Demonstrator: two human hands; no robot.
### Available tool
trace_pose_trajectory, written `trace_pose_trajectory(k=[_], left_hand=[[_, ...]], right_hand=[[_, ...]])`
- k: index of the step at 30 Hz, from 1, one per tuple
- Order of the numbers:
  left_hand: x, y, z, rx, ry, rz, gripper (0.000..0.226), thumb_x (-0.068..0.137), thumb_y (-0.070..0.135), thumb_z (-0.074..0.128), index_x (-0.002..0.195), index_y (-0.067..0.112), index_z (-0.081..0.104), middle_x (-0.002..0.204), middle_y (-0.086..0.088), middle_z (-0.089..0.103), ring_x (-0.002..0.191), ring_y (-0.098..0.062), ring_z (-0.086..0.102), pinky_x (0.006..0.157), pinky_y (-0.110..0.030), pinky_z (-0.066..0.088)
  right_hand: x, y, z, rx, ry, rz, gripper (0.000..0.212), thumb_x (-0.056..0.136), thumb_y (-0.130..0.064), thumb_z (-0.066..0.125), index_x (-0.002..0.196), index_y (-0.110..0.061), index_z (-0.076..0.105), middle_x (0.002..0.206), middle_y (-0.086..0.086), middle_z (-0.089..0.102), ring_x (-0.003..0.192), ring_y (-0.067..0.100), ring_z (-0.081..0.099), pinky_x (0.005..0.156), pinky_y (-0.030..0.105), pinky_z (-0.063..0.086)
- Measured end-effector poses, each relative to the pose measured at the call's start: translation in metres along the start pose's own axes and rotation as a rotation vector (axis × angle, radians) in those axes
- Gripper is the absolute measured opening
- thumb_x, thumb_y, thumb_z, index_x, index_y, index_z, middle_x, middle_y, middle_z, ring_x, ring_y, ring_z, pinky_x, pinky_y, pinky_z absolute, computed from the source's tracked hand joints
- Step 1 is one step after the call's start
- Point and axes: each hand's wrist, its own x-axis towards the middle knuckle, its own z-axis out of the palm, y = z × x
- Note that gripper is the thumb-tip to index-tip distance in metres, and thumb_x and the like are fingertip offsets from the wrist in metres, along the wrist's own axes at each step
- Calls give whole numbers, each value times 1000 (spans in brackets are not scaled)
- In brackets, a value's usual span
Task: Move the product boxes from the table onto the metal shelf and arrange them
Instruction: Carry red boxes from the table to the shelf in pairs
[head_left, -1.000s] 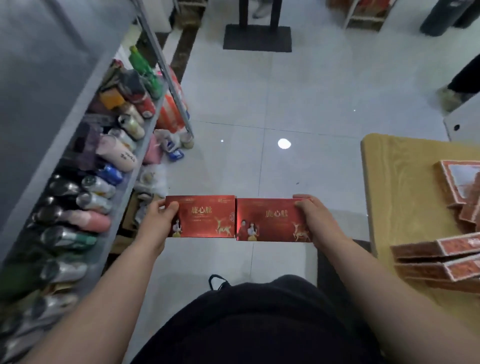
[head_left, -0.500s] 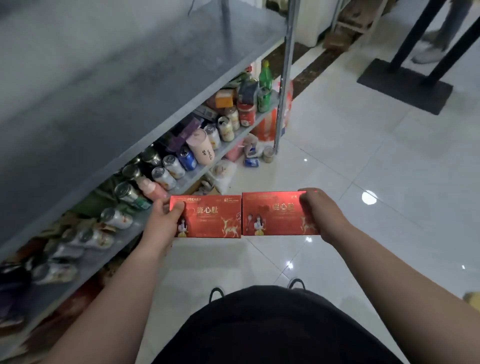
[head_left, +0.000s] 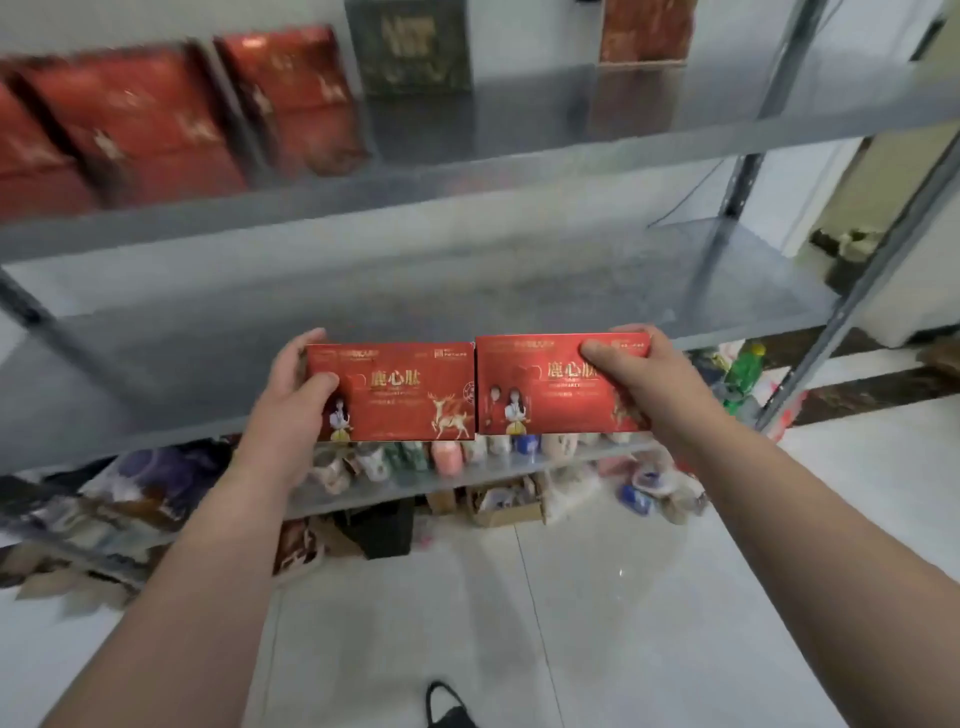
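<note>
On upper shelf (head_left: 467, 171), red boxes (head_left: 130, 119).

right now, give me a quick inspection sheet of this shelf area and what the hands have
surface: middle metal shelf bare where it shows
job's things: two red boxes held side by side, edges touching, left box, right box, in front of the shelf's front edge, not yet set down
clutter: red boxes and a dark box on the upper shelf; cans and bottles on the lower shelf; cartons on the floor
grippers: left hand grips the left box, right hand grips the right box
cables: thin wire behind the right post
surroundings: pale tiled floor
</note>
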Motion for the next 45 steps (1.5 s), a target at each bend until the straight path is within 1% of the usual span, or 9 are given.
trace_pose_trajectory(k=[2,6,13,21,26,30,33,36,45], left_hand=[[15,30,-22,-69,54,57,46,99,9,47,127,45,56,109,17,65,95,-9,65,82,-35,54],[46,83,-60,-158,131,173,44,100,6,46,131,35,54,107,8,66,87,-13,65,74,-33,54],[104,134,-119,-154,132,363,42,99,4,52,125,36,53,117,5,65,87,-9,66,70,-29,53],[163,151,-127,-100,149,411,51,89,9,63,103,58,56,108,3,67,96,-29,68,91,-55,54],[190,159,-109,-39,163,439,45,95,4,58,117,42,51,113,2,65,90,-17,64,82,-37,53],[202,165,-95,112,153,462,40,99,10,56,123,40,45,104,21,52,81,4,52,64,-17,41],[213,168,-85,295,165,572,44,95,9,59,125,39,45,121,5,53,102,-13,57,87,-26,46],[225,165,-74,555,186,723,52,87,11,68,131,31,48,141,2,32,128,-13,35,106,-26,29],[262,176,-41,1089,278,922,64,78,17,77,136,12,50,135,-10,44,132,-31,35,102,-47,48]], right_hand=[[18,-40,24,-7,-22,-93,60,67,-49,88,114,-23,61,102,5,74,74,15,75,56,31,59],[50,-113,72,20,-101,-217,50,74,-36,88,113,-16,63,99,7,77,86,25,76,73,42,63],[90,-202,134,-37,-68,-372,52,74,-43,86,115,-26,60,100,1,73,73,14,76,61,32,58],[121,-222,167,27,-12,-447,40,78,-33,85,110,-34,61,105,2,72,83,25,76,70,45,63],[147,-222,169,26,61,-463,33,88,-35,77,113,-41,59,113,-4,66,94,25,71,74,43,62],[175,-221,169,-59,93,-462,22,90,-35,75,105,-44,62,114,-6,66,100,25,67,85,46,60],[194,-222,168,-52,50,-509,19,90,-29,76,102,-41,67,109,-6,71,100,22,70,86,41,60],[211,-232,168,-149,-50,-569,20,93,-20,73,101,-38,73,106,-8,73,99,14,71,80,28,59],[283,-288,192,-518,-278,-587,28,96,-17,66,114,-37,75,110,-13,70,100,4,67,89,22,55]])
